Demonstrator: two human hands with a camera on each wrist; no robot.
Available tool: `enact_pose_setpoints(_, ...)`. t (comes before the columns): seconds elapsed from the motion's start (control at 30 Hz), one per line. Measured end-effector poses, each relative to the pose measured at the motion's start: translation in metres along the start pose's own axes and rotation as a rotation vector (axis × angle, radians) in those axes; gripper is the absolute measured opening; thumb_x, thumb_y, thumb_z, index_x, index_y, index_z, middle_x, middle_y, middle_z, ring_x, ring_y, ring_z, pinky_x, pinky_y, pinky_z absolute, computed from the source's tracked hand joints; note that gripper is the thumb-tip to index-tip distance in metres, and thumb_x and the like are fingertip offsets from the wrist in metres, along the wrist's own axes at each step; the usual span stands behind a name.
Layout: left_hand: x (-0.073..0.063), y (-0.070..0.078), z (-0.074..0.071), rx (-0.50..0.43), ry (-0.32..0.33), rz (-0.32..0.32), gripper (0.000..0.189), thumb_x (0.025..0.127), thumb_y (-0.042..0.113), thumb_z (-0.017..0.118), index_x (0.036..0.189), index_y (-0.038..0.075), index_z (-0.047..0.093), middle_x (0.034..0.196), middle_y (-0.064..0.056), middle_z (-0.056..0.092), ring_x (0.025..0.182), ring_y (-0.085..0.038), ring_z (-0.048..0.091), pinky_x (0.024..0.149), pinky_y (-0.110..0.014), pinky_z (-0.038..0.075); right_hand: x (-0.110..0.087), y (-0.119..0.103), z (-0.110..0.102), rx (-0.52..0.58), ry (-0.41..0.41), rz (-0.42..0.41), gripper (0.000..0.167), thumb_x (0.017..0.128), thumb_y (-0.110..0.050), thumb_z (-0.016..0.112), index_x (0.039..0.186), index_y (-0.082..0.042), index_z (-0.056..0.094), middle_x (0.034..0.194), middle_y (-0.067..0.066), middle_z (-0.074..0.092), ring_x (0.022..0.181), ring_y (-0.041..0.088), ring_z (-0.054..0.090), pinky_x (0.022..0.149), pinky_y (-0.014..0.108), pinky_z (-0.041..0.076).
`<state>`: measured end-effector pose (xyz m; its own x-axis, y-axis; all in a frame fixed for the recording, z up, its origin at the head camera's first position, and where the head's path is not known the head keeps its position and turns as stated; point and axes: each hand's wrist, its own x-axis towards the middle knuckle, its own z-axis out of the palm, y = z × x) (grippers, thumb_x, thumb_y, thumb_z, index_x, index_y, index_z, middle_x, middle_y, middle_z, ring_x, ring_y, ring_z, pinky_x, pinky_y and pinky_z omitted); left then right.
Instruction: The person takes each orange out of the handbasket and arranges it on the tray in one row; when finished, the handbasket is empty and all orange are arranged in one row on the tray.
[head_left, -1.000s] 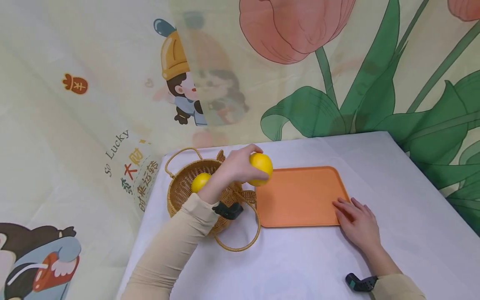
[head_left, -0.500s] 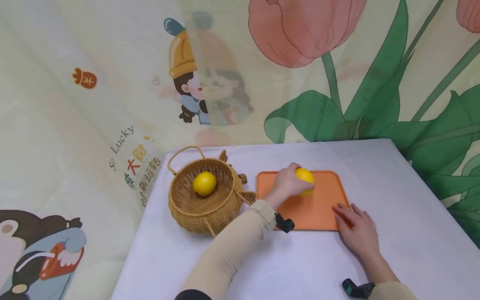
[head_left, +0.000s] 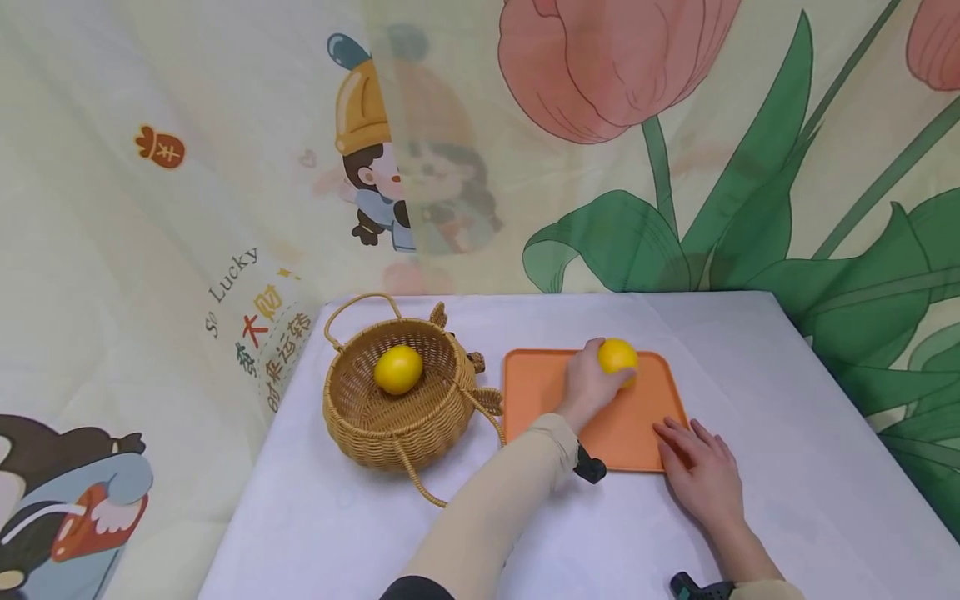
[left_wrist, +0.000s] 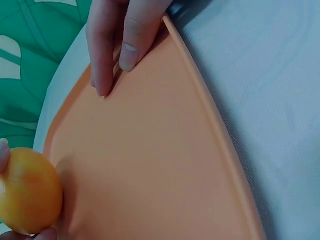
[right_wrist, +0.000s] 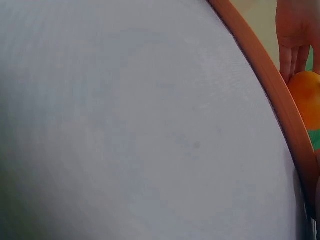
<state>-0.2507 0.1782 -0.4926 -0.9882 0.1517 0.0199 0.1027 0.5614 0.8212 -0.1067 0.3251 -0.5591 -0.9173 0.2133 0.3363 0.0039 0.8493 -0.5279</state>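
My left hand (head_left: pixel 591 385) grips a yellow citrus fruit (head_left: pixel 618 357) over the far right part of the orange tray (head_left: pixel 536 400). In the left wrist view the fruit (left_wrist: pixel 30 192) looks more orange, with fingertips at its top and bottom and the tray close beside it. My right hand (head_left: pixel 701 471) rests at the tray's near right edge; its fingers, loosely extended, reach over the rim in the left wrist view. Left of the tray stands a woven basket (head_left: pixel 367 446) with another yellow citrus fruit (head_left: pixel 398 370) inside.
The basket has two loop handles, one raised at the back (head_left: pixel 356 302) and one drooping at the front (head_left: pixel 415 477) toward the left forearm. A white cloth (head_left: pixel 300 533) covers the table. Printed curtains (head_left: pixel 450 83) hang behind and at the left.
My left hand has carried the yellow citrus fruit from above the basket's right side rightward to over the tray. My right hand has stayed at the tray's edge.
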Motion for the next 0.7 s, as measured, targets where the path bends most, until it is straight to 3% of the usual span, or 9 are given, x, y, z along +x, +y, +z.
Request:
enact_pose_setpoints(0.1, 0.0013, -0.0014, 0.0009, 0.002, -0.001, 0.001, 0.069, 0.085, 0.044, 0.084, 0.141, 0.015, 0.056, 0.116, 0.0, 0.068, 0.093, -0.014, 0.06, 0.081, -0.028, 0.052, 0.0, -0.001, 0.0006, -0.003, 0.0, 0.007, 0.032, 0.099, -0.015, 0.065, 0.128, -0.004, 0.07, 0.138, 0.022, 0.061, 0.138, 0.049, 0.039, 0.119, 0.063, 0.012)
enact_pose_setpoints(0.37, 0.0008, 0.0032, 0.0004, 0.113, -0.009, 0.039, 0.065, 0.084, 0.05, 0.083, 0.133, 0.017, 0.058, 0.104, 0.001, 0.067, 0.082, -0.013, 0.058, 0.072, -0.026, 0.05, 0.0009, -0.0014, -0.0007, -0.002, -0.005, 0.009, 0.033, 0.099, -0.015, 0.065, 0.129, -0.003, 0.069, 0.138, 0.022, 0.06, 0.139, 0.049, 0.038, 0.119, 0.062, 0.01)
enact_pose_setpoints(0.7, 0.0014, 0.0037, 0.0029, 0.143, 0.009, 0.059, 0.065, 0.085, 0.05, 0.082, 0.132, 0.013, 0.057, 0.101, -0.001, 0.067, 0.079, -0.014, 0.058, 0.068, -0.025, 0.049, 0.0004, -0.0039, 0.0006, -0.011, -0.016, 0.018, 0.034, 0.099, -0.016, 0.065, 0.13, -0.004, 0.069, 0.139, 0.022, 0.06, 0.14, 0.047, 0.037, 0.12, 0.06, 0.009)
